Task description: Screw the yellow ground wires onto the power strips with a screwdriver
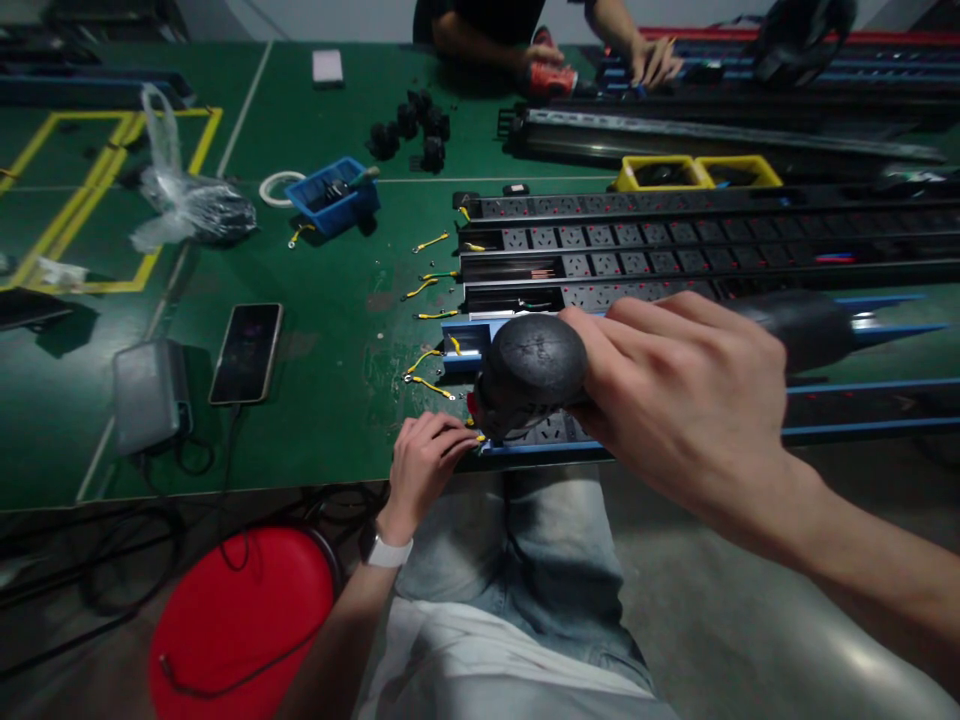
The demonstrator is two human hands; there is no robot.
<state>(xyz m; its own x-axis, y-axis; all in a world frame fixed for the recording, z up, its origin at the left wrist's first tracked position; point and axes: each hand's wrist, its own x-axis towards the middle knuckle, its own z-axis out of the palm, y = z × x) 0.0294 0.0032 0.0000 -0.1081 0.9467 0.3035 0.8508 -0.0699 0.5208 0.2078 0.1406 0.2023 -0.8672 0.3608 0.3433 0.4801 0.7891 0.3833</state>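
Gripping a dark power driver [534, 360] with the fingers of the right hand [682, 385], curled firmly round a body that looks rubbery, matte and domed at the back. Below and left of that grip, bunching the fingers of the left hand [427, 450], tips at a yellow-sleeved wire end [481, 438] beside the end of a long, blue-edged strip [551, 430]; cannot tell whether pinched or only touched. Just beyond the left fingertips, short yellow wires [433, 390], thin and bent, with small ring-shaped metal ends, lying on the smooth, scuffed green desk [330, 350]. Near them, a boxy blue channel [465, 363]. Farther past both sets of fingers, parallel black socket strips [592, 237], straight and rigid, with square slotted faces and tiny red dots. Beyond these, yellow trays [660, 187] with straight rims. Left of the left fingers, a flat, glossy phone [247, 352] and a grey block [152, 395] with rounded corners. Farther out on that side, a blue bin [330, 215] with sloping walls and a crumpled, see-through plastic bag [202, 212]. Below the left fingers, off the desk, a round red stool [240, 610].
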